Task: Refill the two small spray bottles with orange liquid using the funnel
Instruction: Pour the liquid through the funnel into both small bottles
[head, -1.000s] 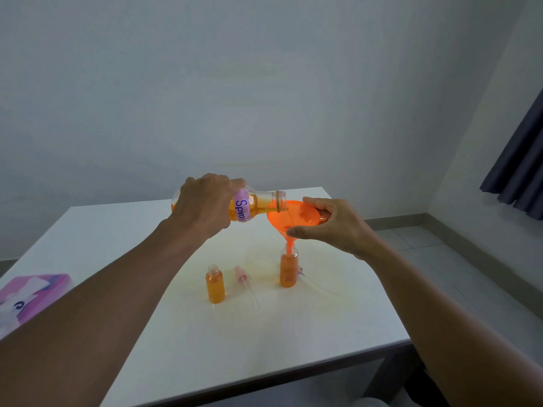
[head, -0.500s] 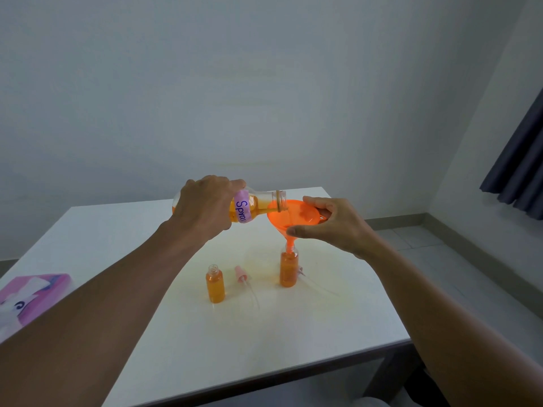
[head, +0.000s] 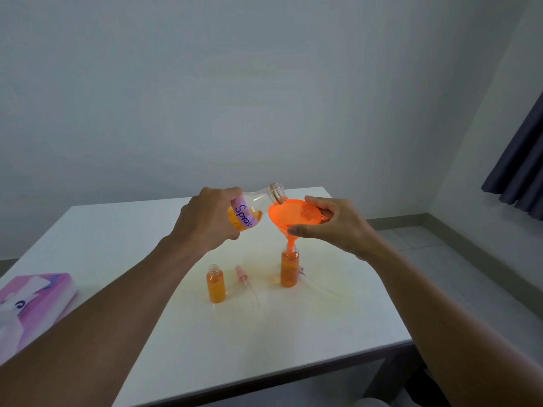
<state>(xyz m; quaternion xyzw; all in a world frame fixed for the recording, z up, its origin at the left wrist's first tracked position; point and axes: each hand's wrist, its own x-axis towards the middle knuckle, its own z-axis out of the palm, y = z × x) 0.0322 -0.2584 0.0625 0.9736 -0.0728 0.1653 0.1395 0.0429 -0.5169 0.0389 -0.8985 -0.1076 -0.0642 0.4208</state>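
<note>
My left hand [head: 210, 217] grips a clear supply bottle [head: 255, 210] with a purple label; its open mouth is tilted upward at the funnel's left rim, and orange liquid sits low in its body. My right hand [head: 332, 224] holds the orange funnel [head: 289, 217] by its rim, spout in the neck of the right small bottle [head: 289, 268], which is nearly full of orange liquid. The left small bottle [head: 216, 284] stands open and filled. Two pink spray heads with tubes lie on the table, one [head: 242, 274] between the bottles, one [head: 302, 271] just right of the right bottle.
The white table [head: 264, 348] has its front edge close below the bottles and a corner at the right. A pink tissue box [head: 32, 304] lies at the left edge. A dark curtain [head: 520, 171] hangs at the far right.
My left hand has tipped the supply bottle back up, so its mouth has lifted from pouring level and the liquid has run back into its body. My right hand and the funnel have stayed put.
</note>
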